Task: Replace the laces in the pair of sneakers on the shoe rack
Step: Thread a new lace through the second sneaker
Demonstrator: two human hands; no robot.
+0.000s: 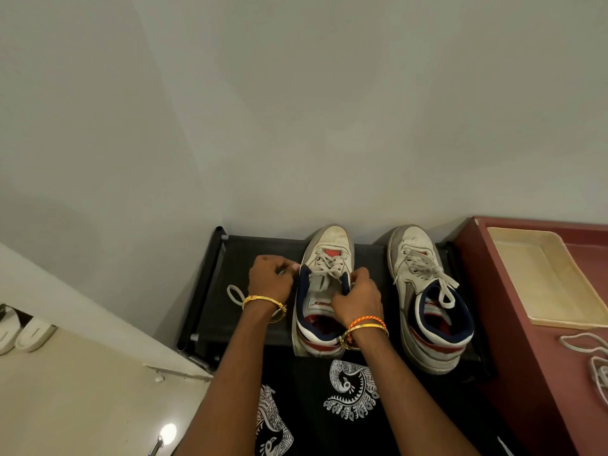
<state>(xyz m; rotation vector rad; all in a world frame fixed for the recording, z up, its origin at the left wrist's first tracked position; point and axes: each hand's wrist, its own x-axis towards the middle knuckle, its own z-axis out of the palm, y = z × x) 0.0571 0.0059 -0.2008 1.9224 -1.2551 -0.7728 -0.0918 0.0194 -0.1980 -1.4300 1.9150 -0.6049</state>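
While both shoes stand side by side on the black fabric top shelf of the shoe rack (260, 248), the white high-top sneaker with navy collar and red lining on the left (324, 291) points its toe away from the person toward the pale wall (296, 110), its long axis running from the near shelf edge to the wall. Its off-white flat lace (329, 263) is still threaded across the lower eyelets; a loose loop of it (234, 293) lies on the shelf left of this sneaker. The left hand (270, 281), just left of the sneaker's collar, is curled with fingertips pinching the lace near the upper eyelets; the exact pinch point is small and hard to make out. The right hand (357, 299) is curled around the right side of the navy collar, covering part of the tongue and the opening. Both wrists wear gold bangles, the right also an orange thread band.

To the right of this sneaker, apart from it, the matching second white high-top sneaker (427, 297) points the same way, its lace ends untied and draped over the collar. Further right stands a dark red cabinet top (513, 307) carrying a cream rectangular tray (539, 274) and a bundle of white replacement laces (589, 353), cut off by the frame edge. Left of the rack, white footwear (23, 330) shows partly behind a ledge.
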